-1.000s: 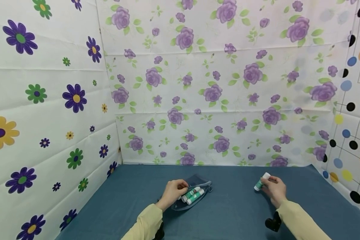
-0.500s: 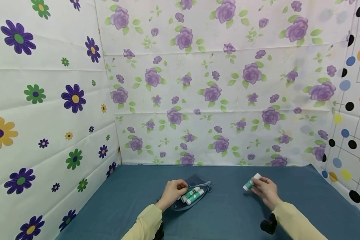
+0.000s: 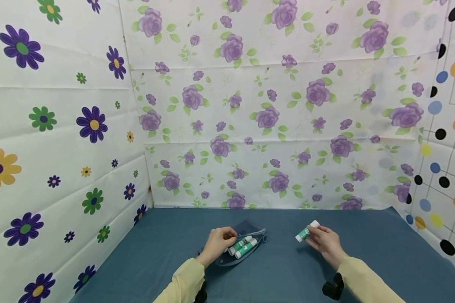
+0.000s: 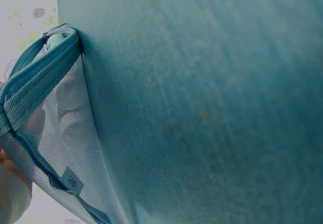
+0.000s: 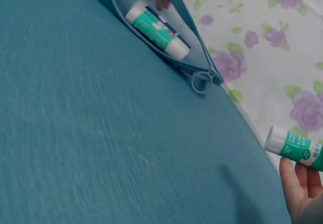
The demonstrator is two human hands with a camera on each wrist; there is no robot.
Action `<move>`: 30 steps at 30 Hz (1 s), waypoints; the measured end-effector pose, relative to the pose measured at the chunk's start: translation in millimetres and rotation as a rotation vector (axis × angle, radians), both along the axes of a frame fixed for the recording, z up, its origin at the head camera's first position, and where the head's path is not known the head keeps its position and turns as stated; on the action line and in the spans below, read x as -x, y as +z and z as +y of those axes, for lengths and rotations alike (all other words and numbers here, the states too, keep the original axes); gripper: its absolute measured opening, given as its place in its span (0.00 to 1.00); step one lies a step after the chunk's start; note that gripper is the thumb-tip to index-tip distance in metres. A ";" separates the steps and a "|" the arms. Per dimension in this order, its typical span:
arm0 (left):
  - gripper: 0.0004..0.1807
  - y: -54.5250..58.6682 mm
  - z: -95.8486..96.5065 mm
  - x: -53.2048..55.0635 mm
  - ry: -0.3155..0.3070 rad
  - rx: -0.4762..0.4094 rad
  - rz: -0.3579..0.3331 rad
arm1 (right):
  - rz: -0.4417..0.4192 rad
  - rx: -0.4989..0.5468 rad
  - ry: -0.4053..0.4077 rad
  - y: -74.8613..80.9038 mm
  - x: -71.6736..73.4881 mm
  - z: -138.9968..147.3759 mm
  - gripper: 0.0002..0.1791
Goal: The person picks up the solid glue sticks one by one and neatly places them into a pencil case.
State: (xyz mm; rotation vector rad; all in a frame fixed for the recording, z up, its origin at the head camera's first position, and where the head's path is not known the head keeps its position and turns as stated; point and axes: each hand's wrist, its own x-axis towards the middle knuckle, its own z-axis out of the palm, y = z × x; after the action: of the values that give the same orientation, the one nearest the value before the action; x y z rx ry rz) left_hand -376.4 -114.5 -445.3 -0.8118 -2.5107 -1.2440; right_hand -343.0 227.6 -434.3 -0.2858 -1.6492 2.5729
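Note:
My left hand [image 3: 217, 245] pinches the upper edge of a blue mesh zipper pouch [image 3: 247, 227], holding its mouth apart. Inside lie several glue sticks [image 3: 246, 248], green and white, tilted side by side; in the right wrist view one glue stick [image 5: 155, 31] shows plainly. To the right of the pouch, above the table, my right hand [image 3: 327, 245] grips another glue stick [image 3: 307, 231] between thumb and fingers, its white cap up and to the right. The pouch's mesh side [image 4: 73, 105] fills the left of the left wrist view, with most of the left hand out of sight.
A blue cloth [image 3: 280, 269] covers the table. Flowered sheeting [image 3: 265, 126] rises behind it, with patterned sheets at left and right. A ring pull [image 5: 202, 81] hangs at the pouch's zipper end. Black wrist gear [image 3: 333, 287] sits below the right sleeve.
My right hand has moved left with the glue stick, closer to the pouch. The left hand and the pouch stay where they were.

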 end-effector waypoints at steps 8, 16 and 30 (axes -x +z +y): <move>0.06 -0.5 -0.9 -1.6 0.000 -0.003 -0.001 | -0.014 0.019 0.020 -2.9 -4.8 -9.0 0.27; 0.05 0.8 1.0 -0.6 0.000 -0.004 0.006 | -0.065 0.060 0.012 -2.5 -3.4 -16.5 0.22; 0.05 0.4 0.9 0.9 0.002 -0.003 0.004 | -0.066 0.059 0.028 -1.8 -4.3 -34.3 0.31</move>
State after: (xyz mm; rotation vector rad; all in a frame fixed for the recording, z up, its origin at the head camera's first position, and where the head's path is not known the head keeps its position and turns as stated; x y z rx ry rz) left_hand -377.3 -113.5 -444.9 -0.8106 -2.5053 -1.2443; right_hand -338.7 193.3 -436.0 -0.3579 -1.6121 2.6640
